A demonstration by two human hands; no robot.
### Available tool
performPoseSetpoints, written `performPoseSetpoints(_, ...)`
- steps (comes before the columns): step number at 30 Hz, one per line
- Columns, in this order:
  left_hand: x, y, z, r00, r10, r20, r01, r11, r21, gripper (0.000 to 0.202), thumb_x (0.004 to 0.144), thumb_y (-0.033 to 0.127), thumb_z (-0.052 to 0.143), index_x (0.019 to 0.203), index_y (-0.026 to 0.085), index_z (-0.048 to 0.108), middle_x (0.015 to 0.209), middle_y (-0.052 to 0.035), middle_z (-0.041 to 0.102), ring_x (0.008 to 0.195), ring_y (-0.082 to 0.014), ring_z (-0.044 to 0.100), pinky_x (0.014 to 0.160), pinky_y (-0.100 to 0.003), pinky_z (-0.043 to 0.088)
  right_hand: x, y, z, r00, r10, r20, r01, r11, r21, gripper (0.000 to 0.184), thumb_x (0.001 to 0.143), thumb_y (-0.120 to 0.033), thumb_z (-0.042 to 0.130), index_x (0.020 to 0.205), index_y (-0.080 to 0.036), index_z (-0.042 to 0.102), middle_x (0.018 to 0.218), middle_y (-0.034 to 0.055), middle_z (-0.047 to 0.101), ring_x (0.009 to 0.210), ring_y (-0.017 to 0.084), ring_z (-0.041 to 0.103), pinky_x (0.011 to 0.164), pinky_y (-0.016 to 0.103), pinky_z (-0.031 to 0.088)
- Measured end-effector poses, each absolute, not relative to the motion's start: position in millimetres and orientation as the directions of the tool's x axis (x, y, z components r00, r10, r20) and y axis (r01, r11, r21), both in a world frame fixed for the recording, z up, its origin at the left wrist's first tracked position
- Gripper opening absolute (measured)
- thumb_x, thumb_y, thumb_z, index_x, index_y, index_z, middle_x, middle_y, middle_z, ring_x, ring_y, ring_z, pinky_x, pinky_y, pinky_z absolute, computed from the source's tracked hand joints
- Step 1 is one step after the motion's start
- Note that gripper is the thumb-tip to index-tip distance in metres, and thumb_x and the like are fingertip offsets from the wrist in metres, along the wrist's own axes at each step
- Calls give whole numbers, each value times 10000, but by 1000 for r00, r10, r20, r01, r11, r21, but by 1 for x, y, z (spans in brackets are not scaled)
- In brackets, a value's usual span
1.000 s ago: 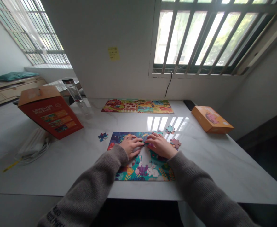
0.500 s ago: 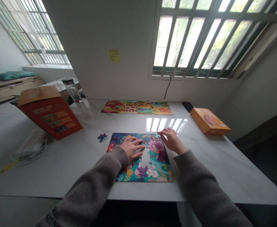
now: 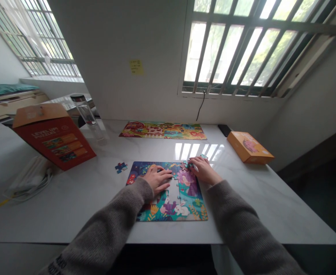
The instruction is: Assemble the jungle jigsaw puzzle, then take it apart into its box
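Note:
A jigsaw puzzle [image 3: 189, 206] with rabbits, flowers and a purple peacock lies on the table before me, with a bare gap near its middle. My left hand [image 3: 157, 179] rests on its left-centre part, fingers spread flat over it. At the upper right corner, my right hand [image 3: 204, 169] bends its fingers down onto a small puzzle piece, mostly covered by the fingertips. A pinkish-brown puzzle piece [image 3: 183, 166] shows just left of those fingers. Behind the knuckles a teal puzzle piece [image 3: 204, 156] peeks out. One loose blue puzzle piece [image 3: 121, 167] lies off the puzzle's upper left corner.
A long finished puzzle [image 3: 163, 130] lies by the wall. On the left stand a red puzzle box [image 3: 56, 139] and a glass bottle [image 3: 85, 110], with a white cable [image 3: 38, 193] nearby. An orange box [image 3: 249, 147] and a black phone-like object [image 3: 224, 130] are at right.
My right hand has moved slightly left and down, its fingers closing over the pieces at the puzzle's upper right corner. My left hand stays on the puzzle. The view has shifted slightly.

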State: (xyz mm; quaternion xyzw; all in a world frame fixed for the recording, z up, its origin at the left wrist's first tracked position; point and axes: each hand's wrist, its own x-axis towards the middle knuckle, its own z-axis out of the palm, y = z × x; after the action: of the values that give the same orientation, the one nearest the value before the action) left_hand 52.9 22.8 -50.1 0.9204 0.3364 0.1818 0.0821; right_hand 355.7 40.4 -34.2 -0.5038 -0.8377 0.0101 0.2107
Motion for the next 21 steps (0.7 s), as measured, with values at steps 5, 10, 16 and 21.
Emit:
performPoseSetpoints(5, 52, 24, -50, 689, 664, 291, 589, -747, 309, 360, 899, 405, 580, 1241, 317, 648, 1356, -9, 635, 1165, -295, 471, 1036, -501, 329, 353, 47, -33, -405, 868, 288, 851, 473, -227, 147, 907, -237, 604, 1049, -232, 639, 1116, 77, 675, 1097, 263, 549, 958, 421, 374)
performPoseSetpoints(10, 52, 24, -47, 690, 669, 277, 596, -742, 308, 356, 898, 371, 582, 1241, 305, 650, 1364, -10, 631, 1162, -298, 472, 1026, -521, 337, 355, 51, -36, -370, 871, 323, 886, 435, -160, 262, 884, -276, 647, 1143, -237, 629, 1112, 98, 639, 1078, 286, 539, 934, 417, 396)
performPoseSetpoints(16, 51, 24, -46, 700, 658, 278, 587, -752, 300, 350, 901, 380, 582, 1236, 323, 665, 1352, -6, 638, 1157, -289, 472, 1033, -508, 344, 354, 51, -35, -339, 856, 390, 870, 443, -217, 354, 878, -285, 660, 1222, -217, 609, 1098, 102, 615, 1034, 264, 590, 942, 413, 436)
performPoseSetpoints(21, 51, 23, -45, 698, 654, 292, 582, -755, 301, 352, 899, 365, 590, 1242, 338, 662, 1346, -5, 640, 1155, -282, 482, 1029, -494, 355, 355, 48, -31, -328, 830, 452, 740, 523, -423, 326, 912, -162, 522, 1219, -223, 616, 1082, 78, 569, 899, 192, 618, 834, 342, 515)
